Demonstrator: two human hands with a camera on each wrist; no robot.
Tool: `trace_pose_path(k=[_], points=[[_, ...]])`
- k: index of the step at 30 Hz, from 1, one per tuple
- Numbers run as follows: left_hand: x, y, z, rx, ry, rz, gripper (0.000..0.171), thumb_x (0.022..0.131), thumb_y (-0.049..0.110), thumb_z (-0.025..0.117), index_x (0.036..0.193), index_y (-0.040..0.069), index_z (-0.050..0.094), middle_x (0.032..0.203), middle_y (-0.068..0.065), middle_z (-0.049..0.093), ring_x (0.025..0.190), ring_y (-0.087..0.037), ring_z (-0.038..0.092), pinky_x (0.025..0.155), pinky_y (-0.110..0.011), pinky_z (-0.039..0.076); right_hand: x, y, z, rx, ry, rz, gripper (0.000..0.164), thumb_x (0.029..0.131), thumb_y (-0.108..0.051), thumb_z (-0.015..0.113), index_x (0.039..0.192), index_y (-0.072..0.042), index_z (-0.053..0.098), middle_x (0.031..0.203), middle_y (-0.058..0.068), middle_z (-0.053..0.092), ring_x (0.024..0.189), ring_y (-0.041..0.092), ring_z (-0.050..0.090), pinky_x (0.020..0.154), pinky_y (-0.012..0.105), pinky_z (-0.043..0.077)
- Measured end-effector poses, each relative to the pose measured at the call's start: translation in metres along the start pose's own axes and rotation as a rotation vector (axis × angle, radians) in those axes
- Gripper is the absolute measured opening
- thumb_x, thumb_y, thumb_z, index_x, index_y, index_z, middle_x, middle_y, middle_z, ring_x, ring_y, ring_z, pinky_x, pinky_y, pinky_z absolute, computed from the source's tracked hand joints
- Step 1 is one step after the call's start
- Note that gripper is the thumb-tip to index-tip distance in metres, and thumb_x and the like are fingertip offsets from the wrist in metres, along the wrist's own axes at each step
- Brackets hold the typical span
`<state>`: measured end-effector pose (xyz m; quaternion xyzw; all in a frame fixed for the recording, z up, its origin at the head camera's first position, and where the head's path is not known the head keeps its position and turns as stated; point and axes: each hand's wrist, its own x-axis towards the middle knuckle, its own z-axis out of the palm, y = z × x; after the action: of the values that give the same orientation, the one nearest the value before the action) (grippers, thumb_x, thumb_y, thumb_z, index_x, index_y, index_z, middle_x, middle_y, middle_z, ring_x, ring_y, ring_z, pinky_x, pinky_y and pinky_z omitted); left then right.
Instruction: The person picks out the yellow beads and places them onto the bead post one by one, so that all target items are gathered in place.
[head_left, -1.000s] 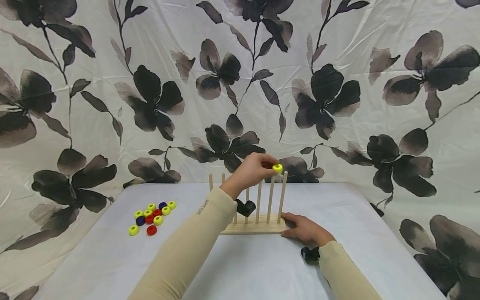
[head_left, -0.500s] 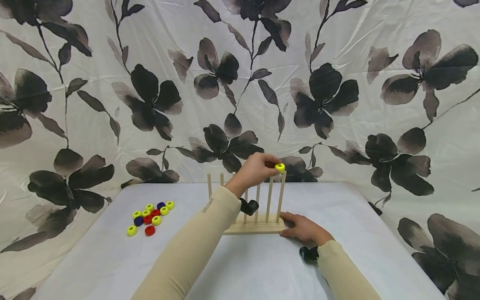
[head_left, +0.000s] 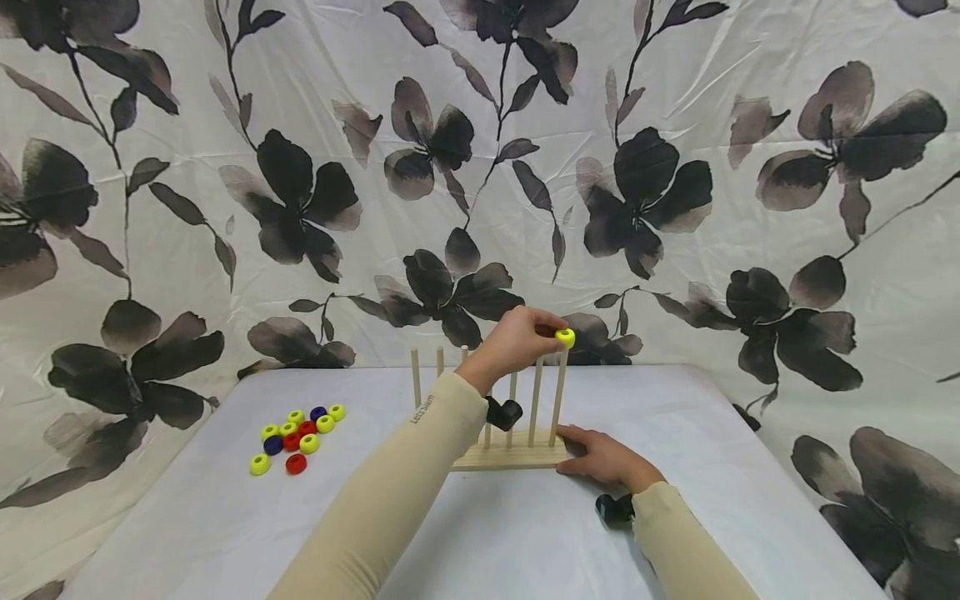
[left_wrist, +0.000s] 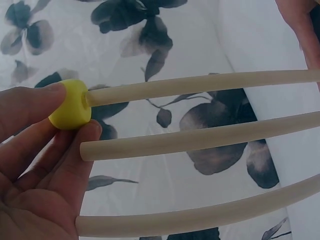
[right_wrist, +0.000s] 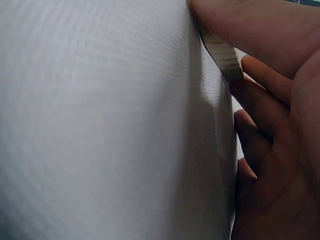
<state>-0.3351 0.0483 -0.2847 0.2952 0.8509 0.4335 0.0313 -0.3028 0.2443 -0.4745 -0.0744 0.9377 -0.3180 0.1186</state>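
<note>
My left hand [head_left: 516, 340] pinches a yellow bead [head_left: 566, 338] between thumb and fingers, at the top of the rightmost peg [head_left: 559, 396] of a wooden peg rack [head_left: 517, 455]. In the left wrist view the peg's tip meets the hole of the bead [left_wrist: 72, 104], and two other bare pegs run alongside. My right hand [head_left: 606, 460] grips the right end of the rack's base, thumb in front and fingers behind. That wooden end [right_wrist: 226, 60] shows between thumb and finger in the right wrist view. My left forearm hides part of the rack.
On the left of the white table [head_left: 187, 533] lies a loose group of beads: several yellow ones [head_left: 259, 464], a few red ones [head_left: 296, 464] and two dark blue ones [head_left: 273, 445]. A floral cloth [head_left: 480, 167] hangs behind the table.
My left hand has moved slightly right with the yellow bead, from beside the rightmost peg to over its tip. The right hand keeps its hold on the base.
</note>
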Motion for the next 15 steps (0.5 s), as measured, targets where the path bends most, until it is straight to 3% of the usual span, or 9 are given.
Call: trace_pose_path(k=[15], points=[[0.0030,0.0043,0.0030,0.060,-0.015,0.006,0.034,0.091,0.009,0.066,0.125,0.007,0.065,0.119,-0.008,0.068,0.104,-0.015,0.066,0.087,-0.024,0.056,-0.0012,-0.0037,0.0000,0.017,-0.008,0.018,0.074,0.081,-0.041,0.076,0.146,-0.027,0.045,0.154,0.008,0.039,0.143,0.036,0.032,0.112,0.063,0.028]])
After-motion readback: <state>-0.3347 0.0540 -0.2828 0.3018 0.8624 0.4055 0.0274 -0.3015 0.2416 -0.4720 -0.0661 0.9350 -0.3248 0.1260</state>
